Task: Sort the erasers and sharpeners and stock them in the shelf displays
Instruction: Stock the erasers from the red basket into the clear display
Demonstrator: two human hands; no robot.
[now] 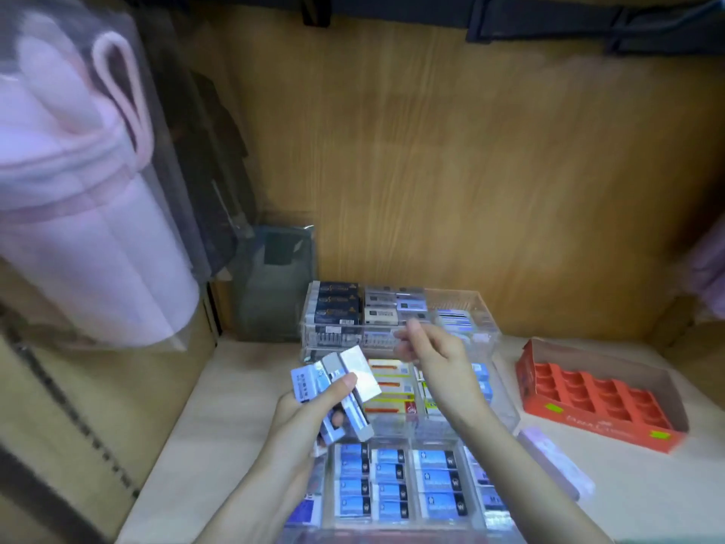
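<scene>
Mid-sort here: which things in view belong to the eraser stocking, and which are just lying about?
In the job: left hand gripping a fan of erasers; right hand above the clear trays; blue erasers stocked in front.
Lying about: pink bag; grey pouch; red box, empty; wrapped pack beside it, contents unclear.

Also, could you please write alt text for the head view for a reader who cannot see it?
A person's left hand grips a fanned handful of boxed erasers above clear display trays stocked with erasers on a shelf, while the right hand hovers over the rear tray. An orange cardboard tray with moulded cells lies to the right.
</scene>
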